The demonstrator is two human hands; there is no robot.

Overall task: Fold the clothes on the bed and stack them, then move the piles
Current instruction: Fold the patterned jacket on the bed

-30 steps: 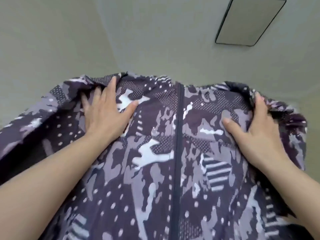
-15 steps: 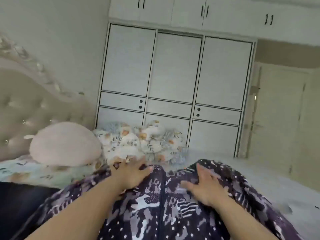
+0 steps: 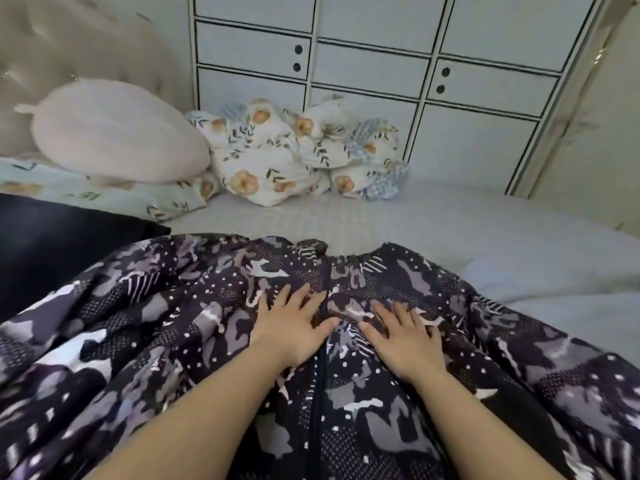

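Since the earlier frames, the jacket (image 3: pixel 346 393) has come down from being held up in front of the person and now lies spread on the bed (image 3: pixel 450 230), and both hands have shifted from its outer upper edges to its middle. The left hand (image 3: pixel 294 327) lies flat with fingers spread wide, just left of the dark zip (image 3: pixel 323 375) that runs down the garment's centre. The right hand (image 3: pixel 403 336) lies equally flat and spread just right of the zip, holding nothing. The jacket is dark purple-black with a grey and white camouflage print, patches of white dots and short stripes; its cloth is rumpled in loose folds toward both sides. Its far edge rests on the pale grey sheet. Beyond it lie a crumpled floral quilt (image 3: pixel 294 150) and a pale pink cushion (image 3: pixel 114 133), before a white wardrobe (image 3: pixel 433 64).
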